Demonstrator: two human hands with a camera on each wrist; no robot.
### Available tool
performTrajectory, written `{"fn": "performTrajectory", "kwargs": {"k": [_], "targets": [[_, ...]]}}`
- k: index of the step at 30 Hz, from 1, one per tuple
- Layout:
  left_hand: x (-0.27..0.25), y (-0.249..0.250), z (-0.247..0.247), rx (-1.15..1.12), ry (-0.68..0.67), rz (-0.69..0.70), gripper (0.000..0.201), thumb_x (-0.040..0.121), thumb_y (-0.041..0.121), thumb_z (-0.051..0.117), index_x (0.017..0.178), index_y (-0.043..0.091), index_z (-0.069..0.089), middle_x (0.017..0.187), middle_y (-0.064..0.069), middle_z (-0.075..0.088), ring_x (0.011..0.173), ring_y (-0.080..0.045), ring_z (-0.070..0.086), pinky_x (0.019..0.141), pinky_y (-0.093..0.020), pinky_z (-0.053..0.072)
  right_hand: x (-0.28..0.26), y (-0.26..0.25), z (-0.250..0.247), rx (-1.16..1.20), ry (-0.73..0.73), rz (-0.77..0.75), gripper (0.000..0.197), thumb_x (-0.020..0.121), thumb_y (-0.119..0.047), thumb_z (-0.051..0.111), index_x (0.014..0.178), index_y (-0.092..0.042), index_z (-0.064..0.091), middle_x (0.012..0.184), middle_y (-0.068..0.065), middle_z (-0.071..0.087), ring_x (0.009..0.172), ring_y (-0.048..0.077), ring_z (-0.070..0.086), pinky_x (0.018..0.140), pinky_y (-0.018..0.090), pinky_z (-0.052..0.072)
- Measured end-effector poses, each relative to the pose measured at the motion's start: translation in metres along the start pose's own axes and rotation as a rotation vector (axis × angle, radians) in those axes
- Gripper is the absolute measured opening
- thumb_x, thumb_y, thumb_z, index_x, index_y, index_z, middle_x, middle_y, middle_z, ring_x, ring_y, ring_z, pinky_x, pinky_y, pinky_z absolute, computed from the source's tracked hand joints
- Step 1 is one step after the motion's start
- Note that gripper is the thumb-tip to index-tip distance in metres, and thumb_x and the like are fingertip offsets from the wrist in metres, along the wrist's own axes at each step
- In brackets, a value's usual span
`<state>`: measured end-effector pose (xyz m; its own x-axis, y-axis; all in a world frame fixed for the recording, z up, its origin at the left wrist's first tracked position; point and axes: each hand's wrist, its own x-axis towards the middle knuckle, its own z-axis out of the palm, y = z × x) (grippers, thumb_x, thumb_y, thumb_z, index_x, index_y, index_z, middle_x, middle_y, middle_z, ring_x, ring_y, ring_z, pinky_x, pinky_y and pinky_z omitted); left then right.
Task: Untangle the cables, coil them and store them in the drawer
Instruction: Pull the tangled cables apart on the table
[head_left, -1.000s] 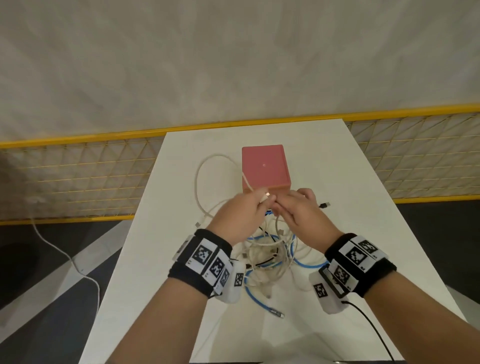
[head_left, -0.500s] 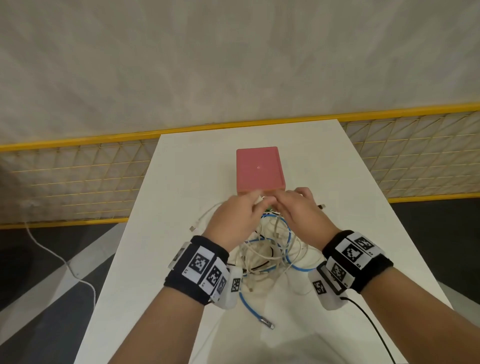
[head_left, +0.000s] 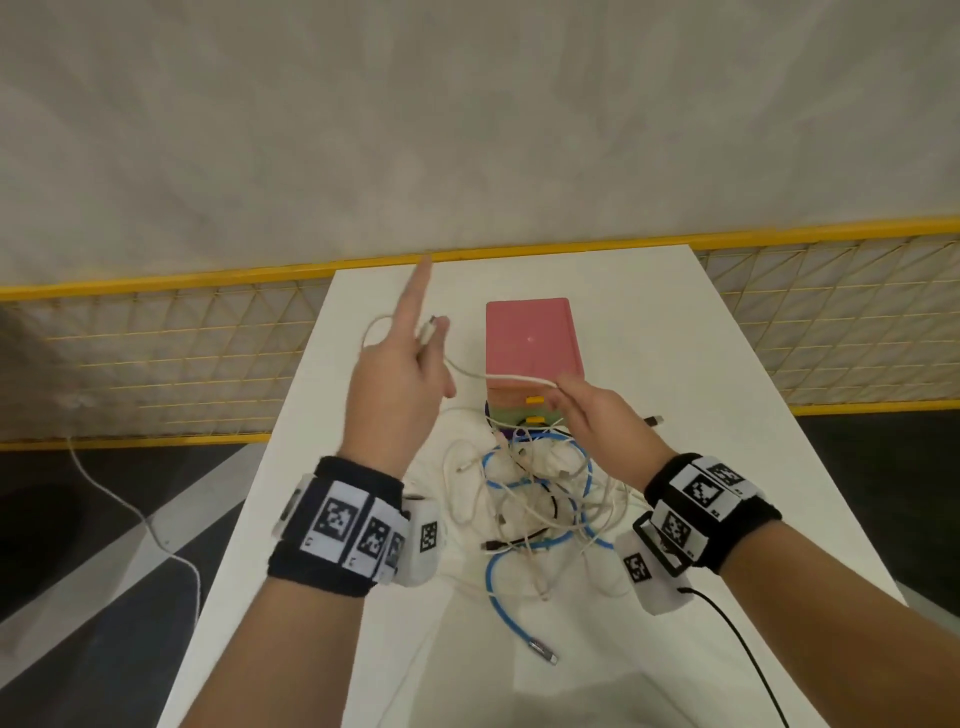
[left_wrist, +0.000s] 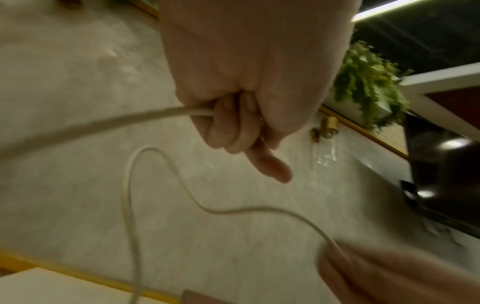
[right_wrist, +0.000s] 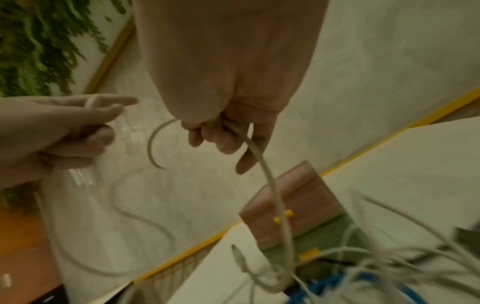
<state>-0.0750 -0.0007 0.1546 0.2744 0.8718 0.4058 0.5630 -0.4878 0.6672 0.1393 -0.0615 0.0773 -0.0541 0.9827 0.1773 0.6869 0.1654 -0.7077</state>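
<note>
Cables (head_left: 540, 499) — white, blue and black — lie in one knot on the white table (head_left: 727, 364), just in front of the small pink drawer unit (head_left: 530, 338) and touching its lower drawers. By my reading the task is at its start: nothing coiled, nothing stored, and every drawer I can see looks closed, yellow pulls (head_left: 533, 400) flush.

One white cable (head_left: 467, 370) is being drawn out of the pile. My left hand (head_left: 397, 384) is raised above the table's left side, index finger pointing up, the other fingers curled round the cable near its plug end (head_left: 428, 328); the left wrist view shows those fingers (left_wrist: 228, 127) closed on the cord. My right hand (head_left: 597, 421) hovers over the drawer unit's front, thumb and fingertips pinching the same cable further along — the right wrist view shows it running down from that pinch into the tangle.

A slack loop hangs to the left of the raised hand, so part of this cable is free; its far end is buried in the knot and I cannot tell how much is caught.

Left to do, as I judge it: free this cable, coil it, repeat for the blue and black ones, open a drawer, stow them all. A blue cable's metal plug (head_left: 543, 652) trails toward the near table edge.
</note>
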Motion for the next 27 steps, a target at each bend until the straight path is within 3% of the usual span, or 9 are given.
{"fn": "performTrajectory", "kwargs": {"k": [2, 4, 7, 10, 12, 16, 22, 24, 27], "targets": [[-0.012, 0.009, 0.019, 0.075, -0.224, 0.075, 0.051, 0.099, 0.043, 0.043, 0.146, 0.049, 0.023, 0.055, 0.001, 0.064, 0.054, -0.006, 0.063, 0.067, -0.026, 0.054, 0.008, -0.017, 0.000, -0.008, 0.039, -0.096, 0.017, 0.102, -0.019, 0.039, 0.091, -0.008, 0.047, 0.063, -0.013, 0.045, 0.054, 0.006, 0.045, 0.056, 0.029, 0.040], [-0.018, 0.012, 0.033, 0.074, -0.340, 0.060, 0.035, 0.097, 0.049, 0.042, 0.130, 0.036, 0.049, 0.053, 0.000, 0.062, 0.054, -0.011, 0.062, 0.068, -0.033, 0.056, 0.014, -0.030, -0.002, -0.018, 0.052, -0.166, 0.011, 0.101, -0.017, 0.039, 0.093, -0.019, 0.047, 0.066, -0.013, 0.048, 0.057, 0.004, 0.048, 0.057, 0.024, 0.040], [-0.010, 0.002, 0.023, 0.007, -0.180, 0.076, 0.024, 0.098, 0.041, 0.047, 0.091, 0.021, 0.055, 0.048, -0.001, 0.053, 0.048, -0.025, 0.054, 0.055, -0.045, 0.051, 0.013, -0.030, -0.008, 0.011, 0.056, -0.154, 0.016, 0.101, -0.022, 0.038, 0.095, -0.012, 0.050, 0.074, -0.009, 0.057, 0.068, 0.003, 0.058, 0.067, 0.026, 0.050], [0.004, -0.013, -0.005, 0.034, 0.030, 0.074, 0.029, 0.097, 0.046, 0.047, 0.085, 0.020, 0.052, 0.052, -0.010, 0.055, 0.051, -0.032, 0.054, 0.053, -0.046, 0.049, 0.003, -0.012, -0.008, 0.048, 0.028, -0.078, 0.025, 0.102, -0.020, 0.034, 0.089, -0.037, 0.046, 0.090, -0.002, 0.064, 0.086, 0.030, 0.063, 0.081, 0.050, 0.051], [0.006, -0.018, -0.017, 0.059, 0.066, 0.064, 0.034, 0.097, 0.050, 0.045, 0.085, 0.019, 0.052, 0.054, -0.012, 0.056, 0.054, -0.032, 0.054, 0.054, -0.046, 0.049, 0.000, -0.008, -0.004, 0.026, 0.014, -0.066, 0.030, 0.102, -0.020, 0.033, 0.089, -0.044, 0.046, 0.093, 0.002, 0.062, 0.089, 0.033, 0.061, 0.083, 0.051, 0.050], [0.002, -0.024, -0.018, 0.070, 0.034, 0.044, 0.033, 0.096, 0.052, 0.044, 0.084, 0.022, 0.052, 0.053, -0.013, 0.055, 0.053, -0.032, 0.053, 0.054, -0.047, 0.049, 0.007, -0.015, -0.002, -0.227, 0.030, -0.142, 0.023, 0.098, -0.024, 0.048, 0.087, -0.008, 0.061, 0.086, 0.007, 0.045, 0.076, 0.023, 0.050, 0.069, 0.033, 0.046], [-0.004, -0.042, -0.020, -0.094, 0.088, -0.097, 0.030, 0.099, 0.044, 0.043, 0.079, 0.023, 0.048, 0.053, -0.014, 0.050, 0.052, -0.027, 0.047, 0.053, -0.037, 0.040, 0.060, -0.052, -0.011, -0.235, -0.050, -0.048, 0.027, 0.097, -0.018, 0.048, 0.081, -0.002, 0.062, 0.064, -0.004, 0.050, 0.059, 0.014, 0.049, 0.058, 0.030, 0.032], [-0.002, -0.049, -0.021, -0.164, 0.115, -0.139, 0.023, 0.101, 0.039, 0.042, 0.085, 0.026, 0.053, 0.051, -0.006, 0.047, 0.047, -0.015, 0.043, 0.051, -0.028, 0.036, 0.087, -0.060, -0.006, -0.069, 0.033, -0.043, 0.023, 0.097, -0.009, 0.046, 0.112, -0.004, 0.063, 0.092, 0.003, 0.065, 0.087, 0.016, 0.063, 0.078, 0.029, 0.045], [0.000, -0.061, -0.015, -0.217, 0.013, -0.212, 0.036, 0.102, 0.033, 0.042, 0.138, 0.034, 0.038, 0.055, -0.002, 0.053, 0.052, -0.007, 0.050, 0.055, -0.017, 0.041, 0.116, -0.060, 0.012, 0.093, -0.127, 0.084, 0.068, 0.096, 0.001, 0.042, 0.152, -0.013, 0.007, 0.153, 0.014, 0.033, 0.136, 0.024, 0.041, 0.111, 0.038, 0.037]]}}
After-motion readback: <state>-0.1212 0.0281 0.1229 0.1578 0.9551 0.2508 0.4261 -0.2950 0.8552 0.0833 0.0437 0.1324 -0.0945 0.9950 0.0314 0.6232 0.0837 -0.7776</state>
